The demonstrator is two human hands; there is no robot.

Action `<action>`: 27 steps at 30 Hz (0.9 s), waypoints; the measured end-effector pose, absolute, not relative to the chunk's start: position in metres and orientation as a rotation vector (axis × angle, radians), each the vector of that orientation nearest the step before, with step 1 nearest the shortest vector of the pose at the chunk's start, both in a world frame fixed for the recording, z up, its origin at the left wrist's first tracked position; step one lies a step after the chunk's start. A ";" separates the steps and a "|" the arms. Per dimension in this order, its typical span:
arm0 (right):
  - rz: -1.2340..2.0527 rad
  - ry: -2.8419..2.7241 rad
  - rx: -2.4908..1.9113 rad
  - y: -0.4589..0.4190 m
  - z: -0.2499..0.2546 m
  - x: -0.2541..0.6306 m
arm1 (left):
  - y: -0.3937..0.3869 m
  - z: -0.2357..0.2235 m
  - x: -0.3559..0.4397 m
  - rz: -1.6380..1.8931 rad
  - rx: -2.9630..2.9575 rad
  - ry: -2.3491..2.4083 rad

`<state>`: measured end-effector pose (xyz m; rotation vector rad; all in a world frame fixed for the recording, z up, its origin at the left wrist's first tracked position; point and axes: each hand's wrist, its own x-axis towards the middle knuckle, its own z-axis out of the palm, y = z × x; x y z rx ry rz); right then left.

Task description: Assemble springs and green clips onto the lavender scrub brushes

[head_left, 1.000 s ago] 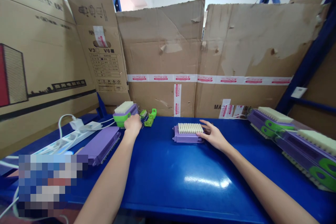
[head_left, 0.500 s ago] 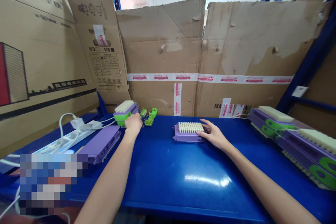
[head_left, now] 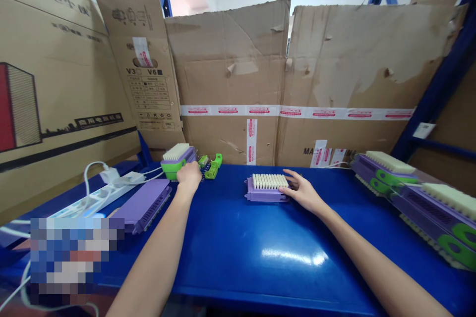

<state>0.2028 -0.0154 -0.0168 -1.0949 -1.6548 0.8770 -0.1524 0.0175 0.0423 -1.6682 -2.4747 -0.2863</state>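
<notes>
At the middle back of the blue table, a purple brush block (head_left: 266, 194) lies with its rows of cream bristles facing up. My right hand (head_left: 303, 192) grips its right end, thumb in front and fingers behind. Farther left stands a purple-and-green brush unit (head_left: 173, 168) with cream bristles on top. My left hand (head_left: 189, 178) is curled at its right side; the fingertips are hidden, so what they hold cannot be made out. Just beyond that hand lies a loose green plastic part (head_left: 213, 167), with small dark pieces beside it.
A flat purple housing (head_left: 143, 203) lies on the left, near a white power strip (head_left: 100, 195) with cables. At the right edge sit two more purple-and-green brush units (head_left: 388, 171). Cardboard sheets (head_left: 230, 84) line the back, between blue rack posts (head_left: 439, 69).
</notes>
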 end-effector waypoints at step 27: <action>0.875 -1.655 -1.105 -0.015 -0.017 0.204 | 0.017 0.042 -0.153 -0.281 -1.650 -2.502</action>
